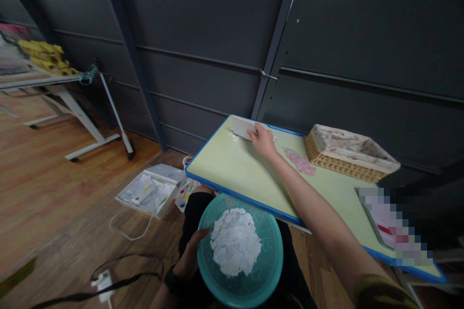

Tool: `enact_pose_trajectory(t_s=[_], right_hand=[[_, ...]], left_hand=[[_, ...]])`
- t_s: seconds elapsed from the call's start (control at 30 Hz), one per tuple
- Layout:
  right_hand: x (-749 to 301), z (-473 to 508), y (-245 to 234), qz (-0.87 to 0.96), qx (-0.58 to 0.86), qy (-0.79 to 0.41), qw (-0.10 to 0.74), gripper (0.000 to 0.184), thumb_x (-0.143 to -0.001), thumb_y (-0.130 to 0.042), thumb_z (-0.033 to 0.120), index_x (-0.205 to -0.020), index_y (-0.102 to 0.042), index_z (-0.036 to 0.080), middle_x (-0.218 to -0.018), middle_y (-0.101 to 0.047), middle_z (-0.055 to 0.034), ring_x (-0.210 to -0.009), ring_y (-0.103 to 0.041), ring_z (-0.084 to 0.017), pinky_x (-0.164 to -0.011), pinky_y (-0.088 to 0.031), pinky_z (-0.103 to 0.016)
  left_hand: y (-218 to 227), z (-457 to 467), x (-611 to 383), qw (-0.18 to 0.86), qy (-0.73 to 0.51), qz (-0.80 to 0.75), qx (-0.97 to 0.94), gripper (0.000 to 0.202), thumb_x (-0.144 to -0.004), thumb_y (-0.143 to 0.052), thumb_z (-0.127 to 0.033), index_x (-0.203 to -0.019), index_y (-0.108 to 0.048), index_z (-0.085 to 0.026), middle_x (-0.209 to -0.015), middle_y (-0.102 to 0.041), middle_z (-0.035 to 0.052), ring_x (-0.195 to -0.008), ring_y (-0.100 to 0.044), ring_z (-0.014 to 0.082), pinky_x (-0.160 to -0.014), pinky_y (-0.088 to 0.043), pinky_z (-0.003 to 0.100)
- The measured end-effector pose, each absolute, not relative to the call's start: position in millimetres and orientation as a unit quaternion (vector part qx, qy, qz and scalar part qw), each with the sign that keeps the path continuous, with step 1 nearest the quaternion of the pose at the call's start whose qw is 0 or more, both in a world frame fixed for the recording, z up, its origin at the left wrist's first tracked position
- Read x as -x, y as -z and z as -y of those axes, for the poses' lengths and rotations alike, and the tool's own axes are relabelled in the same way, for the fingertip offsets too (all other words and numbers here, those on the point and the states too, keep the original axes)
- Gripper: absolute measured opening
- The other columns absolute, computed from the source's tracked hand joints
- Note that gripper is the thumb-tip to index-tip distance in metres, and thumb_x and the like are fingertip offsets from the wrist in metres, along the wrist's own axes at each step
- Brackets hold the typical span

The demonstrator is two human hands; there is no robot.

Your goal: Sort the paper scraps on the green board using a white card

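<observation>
Teal plastic colander [270, 256]: over the lap, just below the near edge of the pale green desk [224, 164]; likely light and slightly springy, best held by its rim.
White scraps [235, 244]: heaped inside the colander; they look thin, dry and nearly weightless, so a tilt could spill them. Scooping from beneath should suit better than pinching.
Left hand [191, 257]: grips the colander's left rim, thumb over the edge; its other fingers are hidden.
Right hand [263, 142]: grasps one end of a flat grey plate [241, 128] near the desk's far edge.
Flat grey plate: probably thin, fairly stiff, perhaps slippery on its smooth face; the gripped end seems a sound hold.
Small white bits [235, 138]: on the desk beside the plate, likely easily scattered.
</observation>
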State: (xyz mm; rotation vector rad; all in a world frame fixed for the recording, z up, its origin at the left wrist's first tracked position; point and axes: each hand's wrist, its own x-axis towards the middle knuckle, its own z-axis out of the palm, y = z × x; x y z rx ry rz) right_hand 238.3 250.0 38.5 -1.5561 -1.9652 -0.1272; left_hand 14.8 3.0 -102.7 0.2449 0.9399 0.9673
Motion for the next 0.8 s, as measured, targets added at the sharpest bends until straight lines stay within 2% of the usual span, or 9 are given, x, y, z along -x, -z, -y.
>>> enact_pose_trajectory(t_s=[0.07,0.13,0.27,0.4,0.5,0.67,0.8], right_hand=[[-231.7,-253.4,-38.9,0.749,0.588,0.048,0.303,0.025,-0.089,-0.041,0.033,-0.097,-0.058,0.017,-0.087,-0.067,-0.0124,-0.077,-0.057,-0.025,-0.063,-0.030,-0.029],[-225.8,-256.7,-38.9,0.754,0.585,0.048,0.293,0.026,-0.089,-0.040,0.031,-0.100,-0.058,0.016,-0.088,-0.067,-0.0132,-0.077,-0.057,-0.026,-0.064,-0.031,-0.029],[-221.6,-258.8,-38.6,0.766,0.579,0.048,0.276,0.027,-0.089,-0.040,0.029,-0.103,-0.058,0.015,-0.088,-0.067,-0.0145,-0.077,-0.058,-0.026,-0.065,-0.032,-0.030],[-231.1,-253.0,-42.8,0.767,0.577,0.044,0.276,0.023,-0.085,-0.044,0.030,-0.094,-0.060,0.015,-0.084,-0.067,-0.0130,-0.074,-0.056,-0.024,-0.065,-0.033,-0.030],[-242.7,-248.8,-47.8,0.766,0.573,0.023,0.290,0.021,-0.081,-0.048,0.032,-0.086,-0.061,0.016,-0.077,-0.065,-0.0092,-0.067,-0.053,-0.021,-0.063,-0.033,-0.029],[-255.4,-249.3,-45.4,0.744,0.563,-0.026,0.359,0.020,-0.078,-0.051,0.035,-0.082,-0.060,0.017,-0.072,-0.062,-0.0046,-0.062,-0.049,-0.017,-0.060,-0.033,-0.027],[-258.4,-248.6,-35.2,0.748,0.543,-0.035,0.380,0.020,-0.079,-0.051,0.037,-0.075,-0.057,0.018,-0.066,-0.058,-0.0029,-0.060,-0.047,-0.016,-0.058,-0.031,-0.026]], left_hand=[[99.2,-2.2,-15.3,0.770,-0.453,-0.434,-0.118,0.020,-0.068,-0.069,-0.030,-0.078,-0.072,-0.013,-0.061,-0.073,0.0041,-0.064,-0.066,0.0230,-0.076,-0.047,0.036],[96.3,-1.6,-15.9,0.769,-0.455,-0.433,-0.120,0.018,-0.068,-0.068,-0.031,-0.072,-0.071,-0.014,-0.063,-0.074,0.0040,-0.064,-0.066,0.0226,-0.075,-0.048,0.036],[95.2,-1.0,-16.8,0.774,-0.448,-0.432,-0.119,0.021,-0.069,-0.067,-0.030,-0.079,-0.072,-0.013,-0.075,-0.077,0.0069,-0.072,-0.068,0.0247,-0.078,-0.048,0.036],[100.2,-1.4,-16.7,0.772,-0.450,-0.434,-0.118,0.020,-0.070,-0.066,-0.028,-0.081,-0.073,-0.013,-0.064,-0.074,0.0043,-0.059,-0.065,0.0215,-0.083,-0.047,0.037],[104.4,-2.3,-15.9,0.775,-0.450,-0.428,-0.119,0.023,-0.070,-0.067,-0.028,-0.086,-0.073,-0.013,-0.065,-0.074,0.0046,-0.070,-0.068,0.0246,-0.087,-0.046,0.038],[108.2,-3.1,-15.0,0.777,-0.460,-0.410,-0.125,0.031,-0.069,-0.068,-0.030,-0.094,-0.071,-0.012,-0.091,-0.077,0.0091,-0.095,-0.066,0.0297,-0.094,-0.043,0.040],[111.6,-2.6,-14.0,0.774,-0.453,-0.425,-0.120,0.031,-0.070,-0.067,-0.031,-0.094,-0.071,-0.012,-0.099,-0.076,0.0099,-0.101,-0.065,0.0297,-0.095,-0.042,0.040]])
